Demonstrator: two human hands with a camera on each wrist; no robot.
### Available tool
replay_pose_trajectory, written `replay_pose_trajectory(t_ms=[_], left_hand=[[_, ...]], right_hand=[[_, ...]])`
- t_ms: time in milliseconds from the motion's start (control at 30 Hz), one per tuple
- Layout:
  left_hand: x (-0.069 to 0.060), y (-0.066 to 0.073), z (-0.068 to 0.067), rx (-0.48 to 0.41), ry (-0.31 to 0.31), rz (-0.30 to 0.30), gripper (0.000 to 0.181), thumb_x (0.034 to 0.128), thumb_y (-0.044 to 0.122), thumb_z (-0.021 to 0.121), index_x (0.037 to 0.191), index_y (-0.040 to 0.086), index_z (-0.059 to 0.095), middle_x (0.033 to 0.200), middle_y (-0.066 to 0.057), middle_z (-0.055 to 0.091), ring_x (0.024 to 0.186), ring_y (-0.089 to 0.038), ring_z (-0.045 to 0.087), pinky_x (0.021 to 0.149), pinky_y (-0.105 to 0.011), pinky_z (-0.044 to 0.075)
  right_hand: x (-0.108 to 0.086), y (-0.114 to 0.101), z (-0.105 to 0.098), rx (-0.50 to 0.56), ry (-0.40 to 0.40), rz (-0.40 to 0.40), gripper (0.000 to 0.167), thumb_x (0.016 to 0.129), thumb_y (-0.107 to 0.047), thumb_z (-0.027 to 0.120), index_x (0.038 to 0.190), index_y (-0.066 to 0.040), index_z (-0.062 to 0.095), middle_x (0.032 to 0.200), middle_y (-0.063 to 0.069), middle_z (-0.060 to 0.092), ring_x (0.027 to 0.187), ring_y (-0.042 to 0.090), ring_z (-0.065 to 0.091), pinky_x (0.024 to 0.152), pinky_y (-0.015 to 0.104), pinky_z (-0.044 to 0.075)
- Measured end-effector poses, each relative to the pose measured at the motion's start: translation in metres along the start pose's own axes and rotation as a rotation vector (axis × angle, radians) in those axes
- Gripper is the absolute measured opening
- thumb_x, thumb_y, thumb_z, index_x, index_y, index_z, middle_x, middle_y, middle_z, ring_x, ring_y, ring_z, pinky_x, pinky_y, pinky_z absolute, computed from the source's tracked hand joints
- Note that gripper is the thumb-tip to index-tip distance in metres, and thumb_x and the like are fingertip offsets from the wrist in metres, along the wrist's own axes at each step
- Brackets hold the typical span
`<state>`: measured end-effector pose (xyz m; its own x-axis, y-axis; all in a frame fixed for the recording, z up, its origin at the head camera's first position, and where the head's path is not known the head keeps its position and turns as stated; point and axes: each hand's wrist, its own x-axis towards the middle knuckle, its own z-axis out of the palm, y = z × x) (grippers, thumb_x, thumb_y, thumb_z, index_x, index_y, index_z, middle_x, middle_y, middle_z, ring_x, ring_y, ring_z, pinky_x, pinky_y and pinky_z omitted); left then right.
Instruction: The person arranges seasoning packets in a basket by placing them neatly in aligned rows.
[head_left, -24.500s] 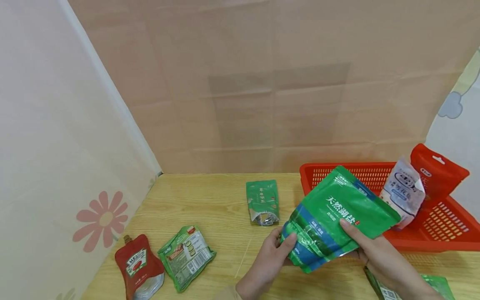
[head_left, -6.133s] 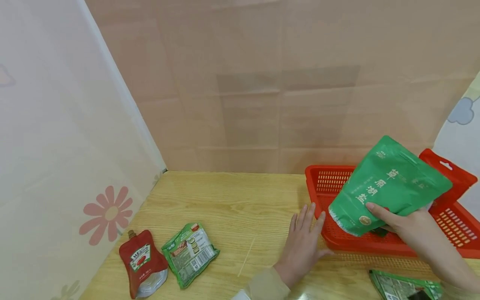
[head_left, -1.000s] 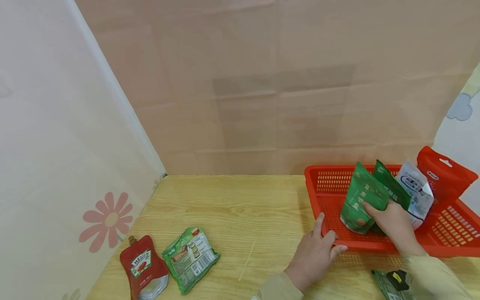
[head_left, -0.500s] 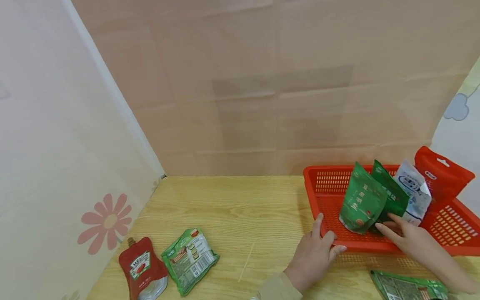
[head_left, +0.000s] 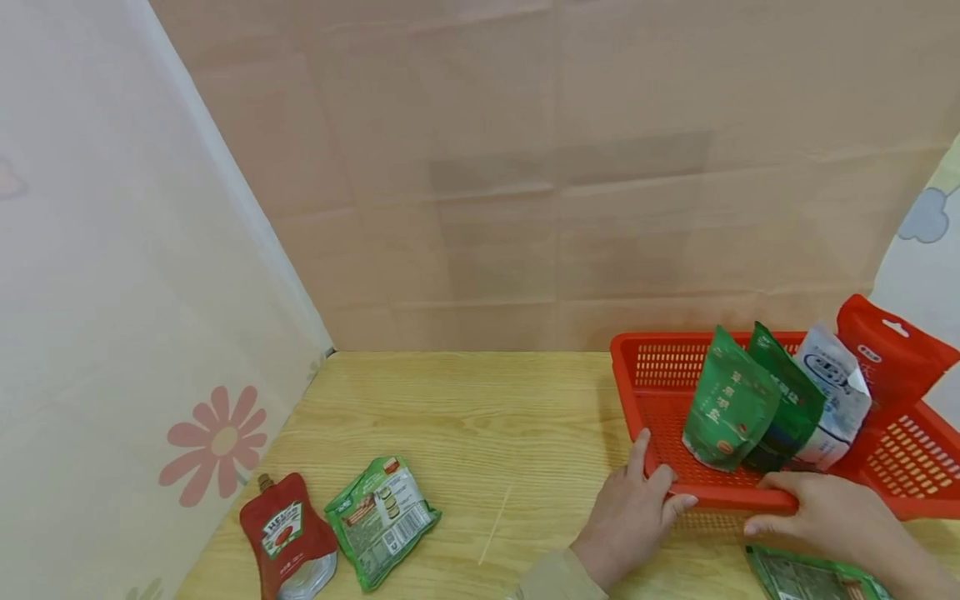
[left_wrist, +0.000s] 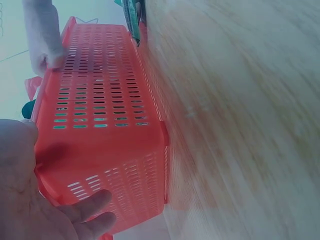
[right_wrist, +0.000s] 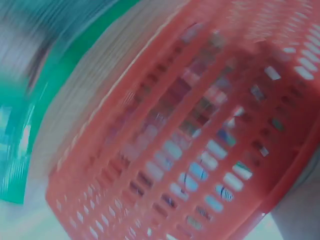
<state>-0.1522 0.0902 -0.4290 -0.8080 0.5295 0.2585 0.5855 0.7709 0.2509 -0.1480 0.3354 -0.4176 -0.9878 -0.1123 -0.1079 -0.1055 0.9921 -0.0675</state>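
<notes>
A red plastic basket [head_left: 750, 497] stands at the right of the table in the head view. My left hand [head_left: 626, 512] grips its front left corner; in the left wrist view, fingers [left_wrist: 95, 210] wrap the slotted side. Farther along the front rim, my right hand [head_left: 832, 508] holds the edge, fingers over the top and thumb outside. Inside lean a green salt pouch [head_left: 729, 408], a darker green pouch [head_left: 791, 404], a white pouch [head_left: 832, 392] and a red pouch [head_left: 888, 350]. The right wrist view is blurred and shows mostly the basket's slotted wall [right_wrist: 165, 135].
At the left of the table lie a red ketchup pouch [head_left: 288, 525] and a green food packet [head_left: 382, 521]. Another green packet [head_left: 810, 575] lies in front of the basket, below my right hand. A beige wall covering [head_left: 487, 208] rises behind the table.
Earlier, my right hand lowered the green salt pouch into the basket and let go. Over the last half second it has moved from the pouches to the front rim. My left hand stays at the corner.
</notes>
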Motion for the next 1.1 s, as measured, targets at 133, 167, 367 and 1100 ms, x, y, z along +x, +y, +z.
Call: replay_pose_trajectory(t_ms=[133, 167, 367, 1100], left_hand=[[0.0, 0.0, -0.003, -0.019, -0.014, -0.016, 0.041, 0.0958, 0.057, 0.03, 0.098, 0.025, 0.054, 0.152, -0.009, 0.033, 0.09, -0.013, 0.062, 0.08, -0.02, 0.048], [0.0, 0.001, -0.004, -0.023, -0.024, -0.025, 0.041, 0.0956, 0.058, 0.029, 0.099, 0.026, 0.055, 0.153, -0.008, 0.032, 0.093, -0.013, 0.062, 0.081, -0.021, 0.048], [-0.001, 0.003, -0.008, -0.058, -0.093, -0.092, 0.048, 0.0955, 0.06, 0.027, 0.124, 0.032, 0.054, 0.156, -0.004, 0.027, 0.12, -0.018, 0.055, 0.093, -0.028, 0.048], [-0.072, -0.059, -0.099, -0.283, 0.177, -0.364, 0.043, 0.1, 0.041, 0.045, 0.133, 0.013, 0.051, 0.119, -0.002, 0.067, 0.104, -0.023, 0.065, 0.081, -0.04, 0.054]], right_hand=[[0.002, 0.002, 0.005, -0.059, 0.097, -0.056, 0.036, 0.069, -0.049, 0.077, 0.091, -0.022, 0.069, 0.069, -0.007, 0.054, 0.061, 0.012, 0.045, 0.055, 0.032, 0.04], [0.002, 0.003, 0.006, -0.066, 0.108, -0.06, 0.03, 0.07, -0.042, 0.079, 0.089, -0.022, 0.069, 0.068, -0.007, 0.055, 0.06, 0.012, 0.045, 0.055, 0.031, 0.04], [0.004, 0.003, 0.008, -0.079, 0.145, -0.085, 0.024, 0.069, -0.024, 0.082, 0.091, -0.022, 0.071, 0.068, -0.006, 0.06, 0.058, 0.012, 0.047, 0.053, 0.032, 0.044], [-0.001, 0.007, 0.013, -0.065, 0.083, -0.034, 0.03, 0.073, -0.017, 0.078, 0.101, -0.009, 0.072, 0.077, 0.003, 0.069, 0.059, 0.014, 0.05, 0.056, 0.041, 0.053]])
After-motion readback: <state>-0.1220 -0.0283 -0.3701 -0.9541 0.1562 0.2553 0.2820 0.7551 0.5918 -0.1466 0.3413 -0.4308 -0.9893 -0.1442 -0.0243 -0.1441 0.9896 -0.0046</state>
